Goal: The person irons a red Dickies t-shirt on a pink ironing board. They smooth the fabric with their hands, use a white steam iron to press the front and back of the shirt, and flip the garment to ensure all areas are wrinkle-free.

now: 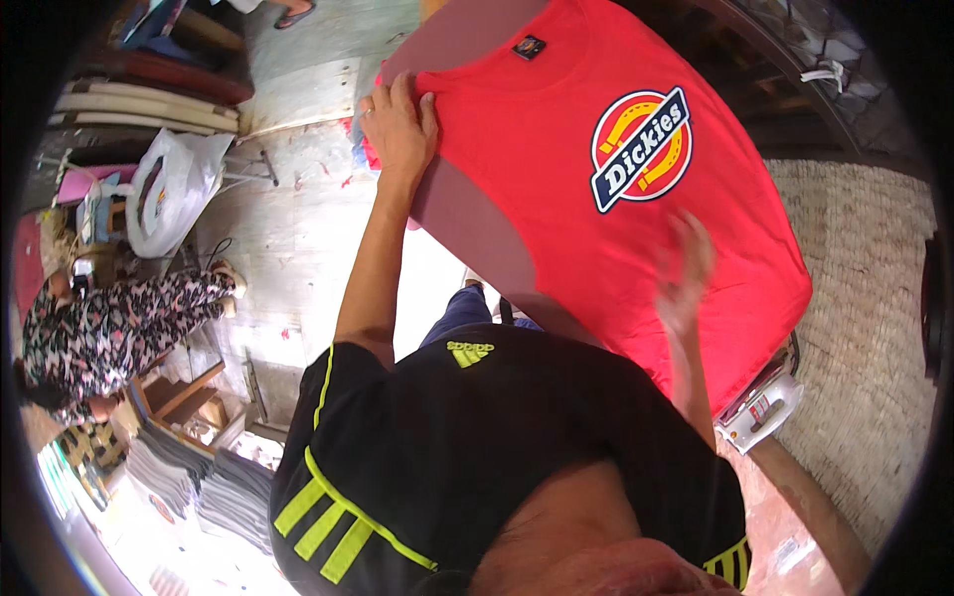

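A red T-shirt [517, 129] lies spread on a mauve-brown ironing board [477, 214], a round colourful print on its chest and a dark label at the neck. My left hand [399, 124] rests on the shirt's shoulder at the board's left edge, fingers stretched out and a little apart. Over the lower part of the shirt is my right hand [688, 273], smeared by motion, its fingers looking spread and nothing visible in them. Whether it touches the cloth I cannot tell. Beside my right forearm, at the board's near right end, sits a white iron [763, 409].
Another person in patterned clothes [129, 328] is at the left, near a white plastic bag [174, 194]. Stacked grey garments [209, 487] lie at the lower left. A woven mat-like surface [855, 328] borders the board's right side. A sandalled foot [295, 15] shows at the top.
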`<state>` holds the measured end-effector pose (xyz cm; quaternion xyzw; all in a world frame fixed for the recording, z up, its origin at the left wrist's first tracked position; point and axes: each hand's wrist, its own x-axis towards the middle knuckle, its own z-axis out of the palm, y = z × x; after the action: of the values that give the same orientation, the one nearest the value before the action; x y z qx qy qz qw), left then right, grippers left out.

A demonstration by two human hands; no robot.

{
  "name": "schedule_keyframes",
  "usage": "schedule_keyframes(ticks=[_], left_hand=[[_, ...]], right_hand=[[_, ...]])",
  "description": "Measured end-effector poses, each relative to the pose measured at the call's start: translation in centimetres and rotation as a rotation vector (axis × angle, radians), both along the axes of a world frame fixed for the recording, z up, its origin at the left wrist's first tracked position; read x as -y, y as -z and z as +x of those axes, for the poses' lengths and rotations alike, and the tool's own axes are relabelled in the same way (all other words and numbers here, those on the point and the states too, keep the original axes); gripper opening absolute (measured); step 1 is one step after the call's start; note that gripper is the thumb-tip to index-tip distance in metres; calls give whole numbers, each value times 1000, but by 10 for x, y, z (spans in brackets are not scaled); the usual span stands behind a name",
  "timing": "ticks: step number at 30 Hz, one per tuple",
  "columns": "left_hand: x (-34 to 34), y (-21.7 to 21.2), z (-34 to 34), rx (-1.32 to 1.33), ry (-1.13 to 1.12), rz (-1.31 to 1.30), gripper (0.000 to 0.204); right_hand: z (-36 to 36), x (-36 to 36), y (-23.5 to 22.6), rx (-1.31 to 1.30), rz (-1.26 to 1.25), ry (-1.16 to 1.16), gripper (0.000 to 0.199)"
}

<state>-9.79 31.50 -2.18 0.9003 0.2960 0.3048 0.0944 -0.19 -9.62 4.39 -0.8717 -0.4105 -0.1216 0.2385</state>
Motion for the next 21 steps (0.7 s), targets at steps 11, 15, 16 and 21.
schedule_keyframes(ticks=[11, 15, 16, 21], left_hand=[[10, -32, -5, 43, -6, 52, 50], [48, -32, -10, -39, 277, -59, 68], [56, -30, -7, -127, 289, -49, 69], [58, -18, -6, -213, 312, 44, 68]], right_hand=[[34, -260, 33, -313, 263, -554, 30], [110, -237, 21, 95, 277, -59, 34], [128, -234, 39, 172, 115, 97, 48], [161, -254, 76, 65, -179, 97, 65]])
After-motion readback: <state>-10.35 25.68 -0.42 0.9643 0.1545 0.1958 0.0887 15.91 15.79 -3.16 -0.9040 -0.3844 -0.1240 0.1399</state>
